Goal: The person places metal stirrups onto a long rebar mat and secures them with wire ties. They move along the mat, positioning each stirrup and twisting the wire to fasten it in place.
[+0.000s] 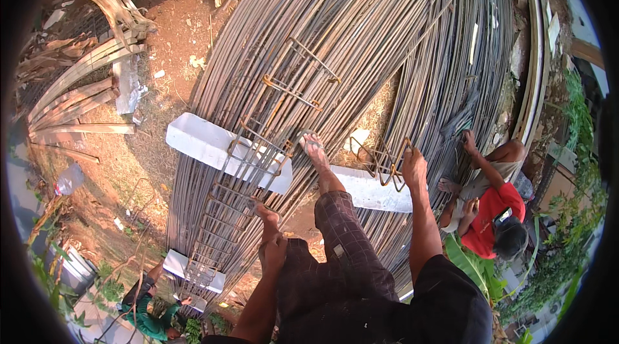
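Note:
My right hand (414,167) is closed around a few bent steel stirrups (377,165), which hang to its left above a pale sheet. My left hand (273,252) rests by my left knee, its fingers mostly hidden. Under my bare feet runs a wide bed of long steel rods (361,28). On the rods lies a row of rectangular stirrups (218,203), spaced apart from the upper middle down to the lower left. One white sheet (193,134) is under part of that row, and another white sheet (371,190) is below my right hand's stirrups.
A co-worker in a red shirt (493,218) crouches at the right, one hand on the rods. Another person in green (149,319) is at the lower left by a smaller white sheet (177,263). Wooden planks (84,102) and dry leaves lie on the soil at the left.

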### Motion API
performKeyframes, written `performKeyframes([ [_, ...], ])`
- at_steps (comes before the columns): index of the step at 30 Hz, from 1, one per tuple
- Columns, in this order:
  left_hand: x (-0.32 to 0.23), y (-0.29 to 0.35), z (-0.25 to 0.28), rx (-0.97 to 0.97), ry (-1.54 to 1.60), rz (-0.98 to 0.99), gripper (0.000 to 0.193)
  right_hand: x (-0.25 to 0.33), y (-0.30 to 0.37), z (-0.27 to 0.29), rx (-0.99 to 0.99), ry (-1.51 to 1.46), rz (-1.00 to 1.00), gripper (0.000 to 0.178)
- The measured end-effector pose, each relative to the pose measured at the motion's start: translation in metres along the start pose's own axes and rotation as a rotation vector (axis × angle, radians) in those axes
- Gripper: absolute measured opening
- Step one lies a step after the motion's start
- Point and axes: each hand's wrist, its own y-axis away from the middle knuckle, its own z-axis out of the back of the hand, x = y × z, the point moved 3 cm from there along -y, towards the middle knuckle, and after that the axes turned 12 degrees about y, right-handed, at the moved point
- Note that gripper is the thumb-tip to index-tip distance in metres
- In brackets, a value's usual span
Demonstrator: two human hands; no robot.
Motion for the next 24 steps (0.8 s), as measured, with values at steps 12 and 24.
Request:
performKeyframes([
  [12,-0.182,0.033,0.023,0.044,0.183,-0.454,0.041,0.06,0.062,0.253,-0.023,-0.228,0.091,0.041],
  [24,-0.39,0.175,-0.04,0.546,0.389,-0.762,0.052,0.109,0.222,0.5,-0.057,-0.849,0.563,0.055],
])
